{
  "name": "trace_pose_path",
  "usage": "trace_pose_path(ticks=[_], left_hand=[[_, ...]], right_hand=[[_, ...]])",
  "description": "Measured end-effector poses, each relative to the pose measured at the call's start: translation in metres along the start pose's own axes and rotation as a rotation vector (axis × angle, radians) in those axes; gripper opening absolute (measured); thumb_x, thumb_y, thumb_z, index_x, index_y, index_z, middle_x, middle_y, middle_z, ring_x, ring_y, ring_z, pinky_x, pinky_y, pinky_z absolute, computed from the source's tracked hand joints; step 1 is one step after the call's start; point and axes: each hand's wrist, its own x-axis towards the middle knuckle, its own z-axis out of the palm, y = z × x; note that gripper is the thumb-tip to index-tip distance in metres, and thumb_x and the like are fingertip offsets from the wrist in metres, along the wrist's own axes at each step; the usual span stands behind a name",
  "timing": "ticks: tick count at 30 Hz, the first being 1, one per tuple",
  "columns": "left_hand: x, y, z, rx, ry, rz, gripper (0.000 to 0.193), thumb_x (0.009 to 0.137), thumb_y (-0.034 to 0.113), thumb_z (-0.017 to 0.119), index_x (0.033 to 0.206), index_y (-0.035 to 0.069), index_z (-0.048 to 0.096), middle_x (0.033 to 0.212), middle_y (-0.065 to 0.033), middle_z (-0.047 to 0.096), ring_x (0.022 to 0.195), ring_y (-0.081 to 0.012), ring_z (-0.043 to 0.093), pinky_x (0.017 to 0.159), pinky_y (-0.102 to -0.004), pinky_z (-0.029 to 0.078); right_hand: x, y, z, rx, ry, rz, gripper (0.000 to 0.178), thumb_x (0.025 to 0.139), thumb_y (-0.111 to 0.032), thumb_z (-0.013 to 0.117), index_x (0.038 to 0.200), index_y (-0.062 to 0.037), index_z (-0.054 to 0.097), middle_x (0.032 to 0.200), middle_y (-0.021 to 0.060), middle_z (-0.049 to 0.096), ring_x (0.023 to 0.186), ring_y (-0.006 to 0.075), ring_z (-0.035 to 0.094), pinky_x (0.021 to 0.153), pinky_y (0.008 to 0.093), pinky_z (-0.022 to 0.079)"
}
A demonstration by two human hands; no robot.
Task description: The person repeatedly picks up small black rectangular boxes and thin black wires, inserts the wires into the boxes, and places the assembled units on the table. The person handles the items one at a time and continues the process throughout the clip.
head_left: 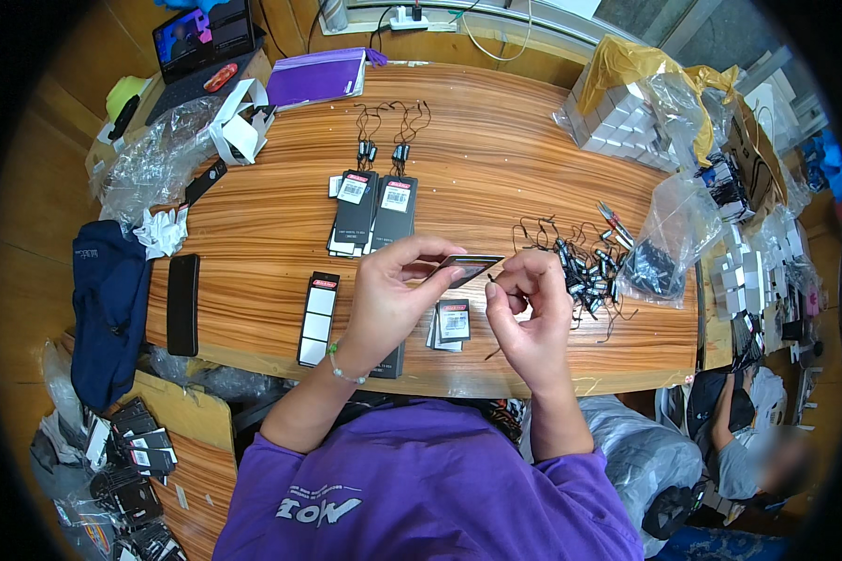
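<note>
My left hand (393,290) pinches a small dark hang tag (470,269), tilted so that I see it nearly edge-on. Close to the tag's right end, my right hand (533,304) has its thumb and fingers closed on a thin black cord (492,354), whose end dangles below; most of it is hidden by the fingers. Under my hands lies a small stack of labelled tags (453,323). To the right is a tangled heap of black cords (589,271) with small toggles. Two stacks of dark tags (395,208) with cords attached lie beyond my left hand.
A tag strip with white panels (318,313) and a black phone (183,304) lie left. Clear plastic bags (669,234), tweezers-like red tools (615,224) and white boxes (617,122) stand right. A purple folder (316,77) and laptop (201,42) are at back left. Another person sits far right.
</note>
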Motion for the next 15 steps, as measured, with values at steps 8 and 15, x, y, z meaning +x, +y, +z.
trace_pose_path(ticks=[8,15], left_hand=[[-0.0016,0.003,0.0032,-0.062,-0.031,-0.011,0.019,0.075,-0.005,0.065,0.093,-0.001,0.062,0.091,-0.0068,0.063,0.084,-0.0126,0.062,0.071,-0.0226,0.053],[-0.0026,0.0048,0.0047,-0.014,-0.055,-0.011,0.016,0.078,-0.005,0.061,0.093,-0.003,0.062,0.091,-0.0079,0.063,0.08,-0.0128,0.063,0.069,-0.022,0.055]], right_hand=[[0.0061,-0.0002,0.004,-0.048,-0.025,-0.036,0.028,0.076,0.005,0.056,0.099,-0.001,0.042,0.06,0.0026,0.051,0.049,0.0051,0.039,0.044,0.0197,0.033],[0.0087,0.0008,0.0011,-0.091,-0.041,-0.069,0.028,0.076,0.007,0.055,0.1,-0.0004,0.042,0.058,0.0037,0.049,0.048,0.0073,0.042,0.045,0.0206,0.034]])
